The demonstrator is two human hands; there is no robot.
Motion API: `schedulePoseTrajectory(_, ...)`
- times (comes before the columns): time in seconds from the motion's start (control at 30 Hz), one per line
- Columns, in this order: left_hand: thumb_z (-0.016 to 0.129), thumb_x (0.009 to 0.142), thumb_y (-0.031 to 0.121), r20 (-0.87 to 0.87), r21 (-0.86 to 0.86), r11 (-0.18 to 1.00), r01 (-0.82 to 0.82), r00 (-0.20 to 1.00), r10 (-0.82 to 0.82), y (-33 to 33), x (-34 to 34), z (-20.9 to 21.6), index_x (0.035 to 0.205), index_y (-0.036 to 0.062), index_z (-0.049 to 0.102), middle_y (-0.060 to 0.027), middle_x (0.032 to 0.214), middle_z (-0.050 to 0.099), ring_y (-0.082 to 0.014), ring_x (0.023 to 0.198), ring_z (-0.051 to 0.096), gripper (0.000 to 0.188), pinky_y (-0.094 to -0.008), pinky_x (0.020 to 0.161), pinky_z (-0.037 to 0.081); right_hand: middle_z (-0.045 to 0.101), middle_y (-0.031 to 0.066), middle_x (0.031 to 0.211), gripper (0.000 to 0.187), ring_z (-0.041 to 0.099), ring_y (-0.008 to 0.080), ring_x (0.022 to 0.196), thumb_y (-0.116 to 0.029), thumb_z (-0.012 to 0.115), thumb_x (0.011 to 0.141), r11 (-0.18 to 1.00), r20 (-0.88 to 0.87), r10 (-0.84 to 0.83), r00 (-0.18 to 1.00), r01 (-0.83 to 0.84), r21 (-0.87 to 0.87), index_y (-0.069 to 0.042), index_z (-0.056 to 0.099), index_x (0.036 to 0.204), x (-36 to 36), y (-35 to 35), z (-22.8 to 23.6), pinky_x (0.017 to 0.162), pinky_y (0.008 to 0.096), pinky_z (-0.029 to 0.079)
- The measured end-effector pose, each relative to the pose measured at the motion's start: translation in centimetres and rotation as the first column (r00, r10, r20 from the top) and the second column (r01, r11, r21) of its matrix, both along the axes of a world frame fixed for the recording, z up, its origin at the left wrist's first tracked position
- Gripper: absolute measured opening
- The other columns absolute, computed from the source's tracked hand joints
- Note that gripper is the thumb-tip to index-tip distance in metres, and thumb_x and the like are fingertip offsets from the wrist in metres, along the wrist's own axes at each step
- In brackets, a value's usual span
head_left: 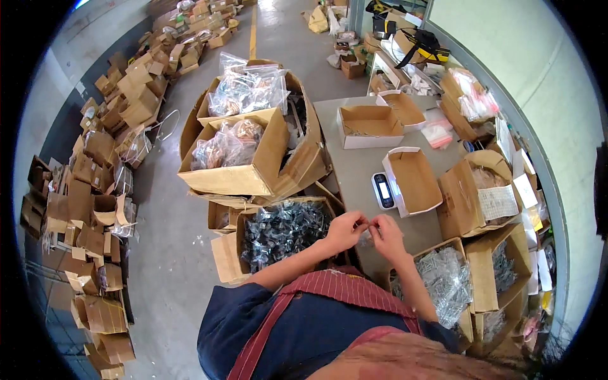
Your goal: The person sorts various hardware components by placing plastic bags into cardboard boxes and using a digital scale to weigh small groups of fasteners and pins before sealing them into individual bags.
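My left hand point(346, 230) and my right hand point(387, 237) meet just above the near edge of the grey table point(358, 171). Both are closed, thumbs and fingers pinched together at almost the same spot. Between them hangs a small clear plastic bag point(365, 240), mostly hidden by the fingers; its contents cannot be made out. Just beyond the hands lies a small white device with a lit screen point(383, 190). Against it rests a shallow open white-rimmed carton point(413, 182). Left of my left hand stands a box of dark small parts point(283, 231).
Two more shallow cartons point(370, 125) point(403, 109) and pink-white plastic bags point(437, 128) lie farther back. A box of clear-bagged metal parts point(437, 278) stands beside my right forearm. Large cartons with bagged parts point(247, 88) stand ahead left. Piled cardboard boxes point(104, 253) line the left wall.
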State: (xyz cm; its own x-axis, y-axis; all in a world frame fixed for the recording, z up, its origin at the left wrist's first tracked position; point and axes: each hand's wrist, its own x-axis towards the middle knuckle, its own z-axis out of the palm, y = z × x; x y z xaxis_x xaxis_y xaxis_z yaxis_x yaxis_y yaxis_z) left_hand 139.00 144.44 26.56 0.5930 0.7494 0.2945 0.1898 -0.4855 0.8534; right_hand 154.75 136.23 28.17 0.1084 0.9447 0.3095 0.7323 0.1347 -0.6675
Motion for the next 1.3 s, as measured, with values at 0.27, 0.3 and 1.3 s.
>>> schedulePoseTrajectory(0.27,0.067,0.079,0.003,0.051,0.211,0.977,0.015,0.998,-0.026,0.6,0.1,-0.9,0.091,0.0034,0.06,-0.0149,0.083,0.062,-0.0343,0.08,0.061,0.013,-0.0405,0.068,0.049,0.055,0.0148,0.087,0.011,0.053,0.034,0.089,-0.009,0.058,0.082,0.996,0.223,0.063,0.973,-0.076,0.054,-0.003,0.052,0.088,0.9,0.8,-0.8,0.083,0.0435,0.04)
schedulePoseTrajectory(0.3,0.067,0.079,0.003,0.05,0.21,0.978,0.016,0.998,-0.027,0.8,0.0,-0.9,0.091,0.0034,0.06,-0.0149,0.083,0.062,-0.0343,0.08,0.061,0.013,-0.0405,0.068,0.049,0.055,0.0146,0.086,0.011,0.053,0.0336,0.088,-0.009,0.058,0.082,0.992,0.255,0.099,0.962,-0.116,0.053,-0.003,0.051,0.087,1.3,1.0,-0.9,0.083,0.0436,0.04)
schedulePoseTrajectory(1.3,0.066,0.084,0.008,0.033,0.091,0.992,-0.091,0.996,0.088,4.8,0.0,-3.5,0.092,0.0024,0.06,-0.0132,0.08,0.062,-0.0269,0.069,0.061,0.011,-0.0352,0.063,0.049,0.055,0.0131,0.081,0.01,0.054,0.0332,0.083,-0.007,0.06,0.078,0.994,0.32,0.071,0.945,-0.094,0.056,-0.004,0.052,0.084,4.3,-2.8,1.0,0.085,0.0439,0.039)
